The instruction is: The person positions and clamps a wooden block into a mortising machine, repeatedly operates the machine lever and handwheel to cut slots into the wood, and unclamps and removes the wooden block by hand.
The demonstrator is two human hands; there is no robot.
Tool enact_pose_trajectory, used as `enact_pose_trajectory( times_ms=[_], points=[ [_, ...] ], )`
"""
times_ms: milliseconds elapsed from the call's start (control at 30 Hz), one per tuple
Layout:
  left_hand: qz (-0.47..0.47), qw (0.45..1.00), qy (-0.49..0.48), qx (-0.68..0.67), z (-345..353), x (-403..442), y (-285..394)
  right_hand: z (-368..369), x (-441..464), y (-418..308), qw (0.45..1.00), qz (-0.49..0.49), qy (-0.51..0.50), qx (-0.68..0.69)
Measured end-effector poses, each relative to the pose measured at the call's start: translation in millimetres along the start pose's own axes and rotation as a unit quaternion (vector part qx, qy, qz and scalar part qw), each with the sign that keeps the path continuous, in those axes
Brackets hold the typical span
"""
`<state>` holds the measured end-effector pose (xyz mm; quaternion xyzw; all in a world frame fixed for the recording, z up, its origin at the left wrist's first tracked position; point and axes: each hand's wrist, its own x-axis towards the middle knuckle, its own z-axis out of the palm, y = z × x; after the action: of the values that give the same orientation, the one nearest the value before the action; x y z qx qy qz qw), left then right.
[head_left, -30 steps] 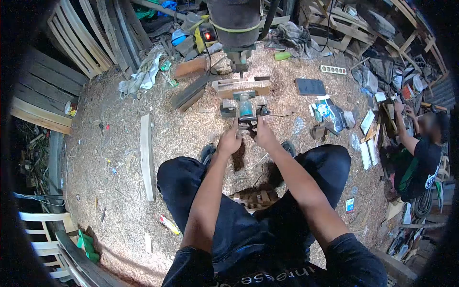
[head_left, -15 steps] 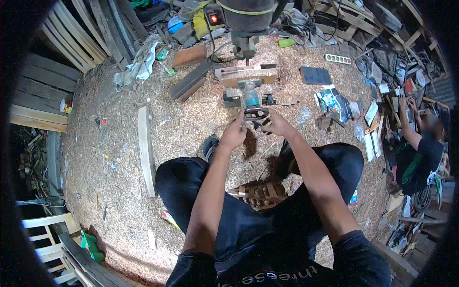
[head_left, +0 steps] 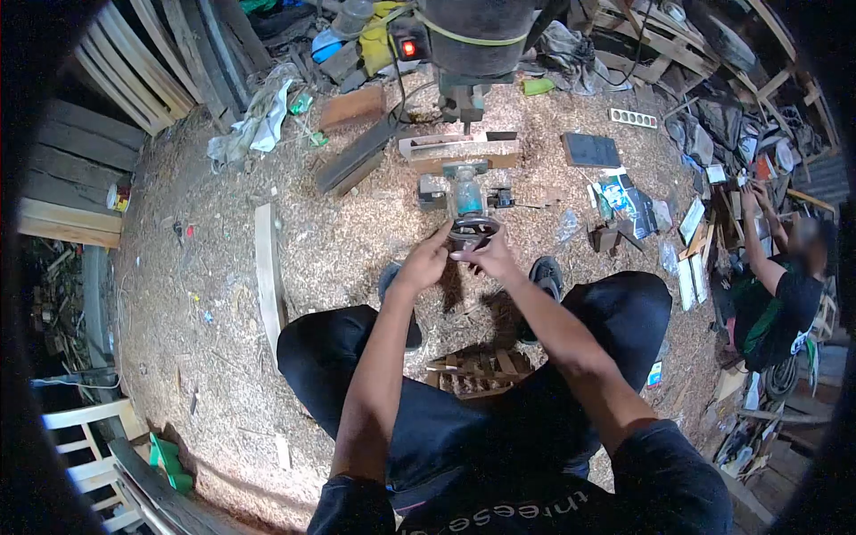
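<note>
Because the handwheel (head_left: 473,234), nearer than the wooden block (head_left: 495,160), seems rigid, its rim suits grasping; left hand (head_left: 425,262) and right hand (head_left: 493,259) grip it.

The wheel (head_left: 474,221) appears black; the vise (head_left: 468,201) is teal and grey; the switch (head_left: 408,48) glows red; the band (head_left: 477,39) is yellow; lettering (head_left: 526,512) is white.

Your left hand (head_left: 426,265) and right hand (head_left: 494,260) cover parts of the handwheel (head_left: 474,220), and how firmly either closes on it is too small to tell. The top edge cuts off the machine's motor housing (head_left: 473,31), while your thighs (head_left: 401,419) hide part of the slatted wooden piece (head_left: 477,382). Your co-worker's (head_left: 776,308) head is blurred, and anything in those distant hands (head_left: 756,193) is too small to identify.
</note>
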<state>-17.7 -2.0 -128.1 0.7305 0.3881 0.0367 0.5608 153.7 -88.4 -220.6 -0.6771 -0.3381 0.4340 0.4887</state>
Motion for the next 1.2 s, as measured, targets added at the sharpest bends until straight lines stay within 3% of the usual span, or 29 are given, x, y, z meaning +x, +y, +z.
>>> enact_pose_trajectory(
  times_ms=[67,167,267,300,400,433,533,567,667,700,867,900,933,1000,1200],
  points=[
    [0.027,0.997,0.065,-0.032,-8.5,11.4,-20.6,32.0,4.8,17.9,0.995,-0.062,0.039,0.067],
    [0.046,0.975,0.182,-0.117,-3.1,8.9,-53.9,23.1,-0.9,-7.4,0.998,-0.062,-0.019,0.007],
    [-0.021,0.989,0.146,-0.007,-3.3,-0.2,-79.4,9.6,-1.7,1.3,0.991,-0.025,-0.086,0.104],
    [0.060,0.982,0.179,0.014,16.0,17.6,-132.9,6.5,-0.2,-0.8,0.994,-0.033,-0.085,0.065],
    [-0.004,0.989,0.142,0.035,28.1,-1.9,-67.4,-11.4,-5.3,-0.9,0.995,-0.053,-0.074,-0.051],
    [-0.004,0.989,0.133,0.064,34.8,0.8,-62.5,-22.7,1.9,13.8,0.985,-0.046,-0.085,-0.145],
    [-0.029,0.983,0.135,0.120,44.6,2.4,-37.9,-46.4,9.7,-1.5,0.978,0.115,-0.151,-0.081],
    [-0.021,0.981,0.141,0.129,45.9,7.6,-39.9,-46.2,-4.2,-29.0,0.990,0.079,-0.103,-0.062],
    [-0.049,0.962,0.180,0.199,47.6,11.4,-45.6,-46.9,14.3,-8.9,0.980,0.027,-0.105,-0.165],
    [-0.042,0.959,0.186,0.209,50.6,9.7,-46.4,-41.2,15.7,-0.3,0.989,0.025,-0.086,-0.116],
    [-0.057,0.946,0.222,0.228,63.6,17.1,-56.5,-40.6,10.2,-28.4,0.978,0.035,-0.089,-0.186],
    [-0.120,0.959,0.187,0.177,48.8,8.5,-49.0,-38.8,12.5,-25.9,0.977,0.040,-0.100,-0.186],
    [-0.148,0.952,0.154,0.218,32.2,9.2,-70.1,-37.7,15.1,-23.7,0.975,0.043,-0.110,-0.187],
    [-0.125,0.951,0.168,0.227,26.8,17.1,-118.3,-30.8,17.9,-29.9,0.971,0.017,-0.097,-0.218],
    [-0.135,0.947,0.158,0.246,26.3,17.1,-120.5,-19.1,23.9,-13.0,0.975,0.014,-0.058,-0.216]
  ],
)
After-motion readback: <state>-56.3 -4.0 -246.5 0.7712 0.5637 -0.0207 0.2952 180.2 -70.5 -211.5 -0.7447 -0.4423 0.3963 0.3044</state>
